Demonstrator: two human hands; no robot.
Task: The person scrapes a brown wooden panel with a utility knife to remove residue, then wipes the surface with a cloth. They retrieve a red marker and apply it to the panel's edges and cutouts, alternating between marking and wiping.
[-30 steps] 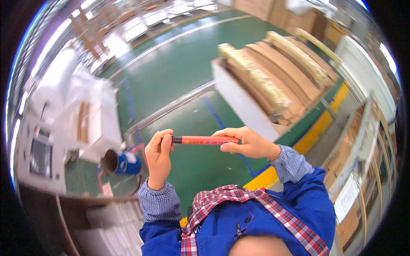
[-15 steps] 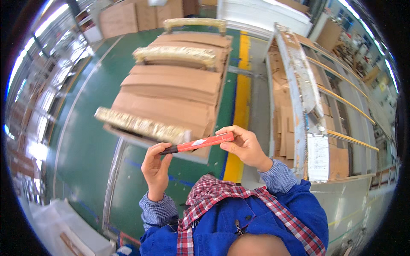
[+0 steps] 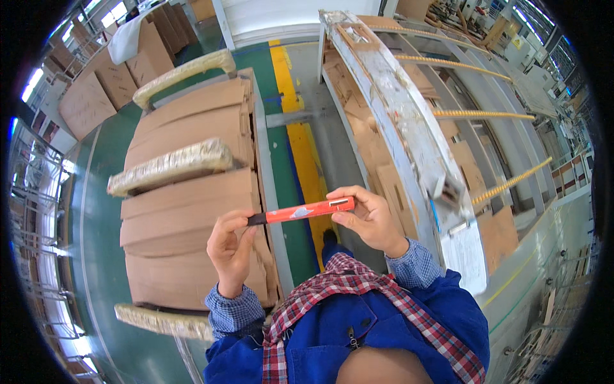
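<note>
I hold a red marker [image 3: 300, 211] with a black end level across the middle of the view. My left hand [image 3: 233, 246] is closed on its black end, thumb and forefinger pinching it. My right hand [image 3: 371, 221] grips the other, red end between thumb and fingers. Behind it, to the left, lies a stack of flat brown cardboard [image 3: 185, 205] on a long cart with padded bars [image 3: 169, 166] across it.
On the right stands a long, worn white rack [image 3: 403, 109] with yellow ribbed bars [image 3: 483, 115], cardboard inside and a clipboard [image 3: 462, 259] at its near end. A yellow floor stripe [image 3: 300, 160] runs between cart and rack. Cardboard panels [image 3: 102, 89] lean at the back left.
My view has swung right, so the cardboard cart has moved leftward and the rack into fuller sight. Both hands still hold the marker, which has turned so other markings show.
</note>
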